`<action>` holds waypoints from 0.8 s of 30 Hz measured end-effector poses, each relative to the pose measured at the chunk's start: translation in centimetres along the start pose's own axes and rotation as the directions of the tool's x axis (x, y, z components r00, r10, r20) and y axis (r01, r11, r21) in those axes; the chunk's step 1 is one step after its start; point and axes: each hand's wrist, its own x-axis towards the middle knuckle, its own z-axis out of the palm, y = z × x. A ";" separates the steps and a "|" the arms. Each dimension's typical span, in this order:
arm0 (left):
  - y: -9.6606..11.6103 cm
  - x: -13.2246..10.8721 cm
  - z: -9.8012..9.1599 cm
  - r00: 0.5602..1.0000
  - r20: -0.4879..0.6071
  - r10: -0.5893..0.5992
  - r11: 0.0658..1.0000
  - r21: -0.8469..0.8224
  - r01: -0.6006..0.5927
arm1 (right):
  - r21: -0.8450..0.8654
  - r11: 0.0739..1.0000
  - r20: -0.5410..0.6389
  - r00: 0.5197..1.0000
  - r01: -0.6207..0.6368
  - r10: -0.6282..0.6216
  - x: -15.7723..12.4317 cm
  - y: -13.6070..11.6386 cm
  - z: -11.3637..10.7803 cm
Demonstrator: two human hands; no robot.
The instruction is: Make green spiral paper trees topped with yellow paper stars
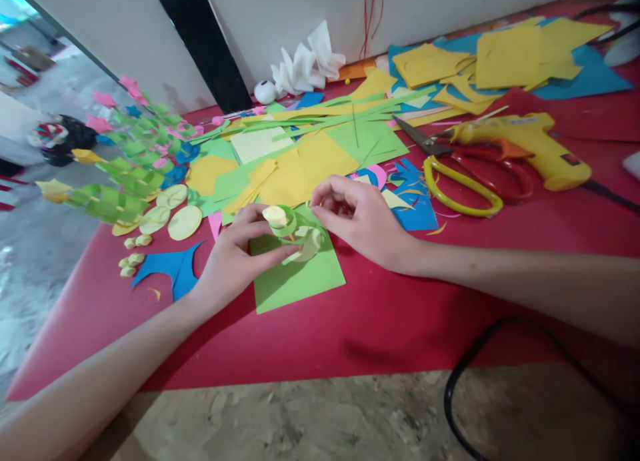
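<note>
My left hand curls its thumb and fingers around a small paper flower, with a pale yellow bud on top and a green paper strip curled below it. A pale round paper base shows under the flower, over a green paper square. Just right of the flower, my right hand is closed in a pinch. Something thin and pale may be at its fingertips, too small to name.
Finished paper flowers stand at left beside pale paper discs and a blue scrap. Scissors and a yellow glue gun lie at right. Paper sheets cover the back; a black cable loops in front.
</note>
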 end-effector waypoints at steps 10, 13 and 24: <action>-0.5 0.1 -0.2 0.998 0.058 0.023 0.997 0.078 -0.027 | -0.022 0.999 0.032 0.999 -0.042 0.043 -0.2 0.0 0.1; -0.4 0.1 -0.2 0.998 0.040 0.056 0.994 0.087 -0.059 | -0.037 0.998 0.037 0.998 -0.042 0.043 -0.2 0.1 0.2; -0.3 0.0 -0.1 0.996 0.026 0.087 0.990 0.110 -0.089 | -0.004 0.998 0.055 0.997 -0.060 0.060 -0.4 -0.1 0.2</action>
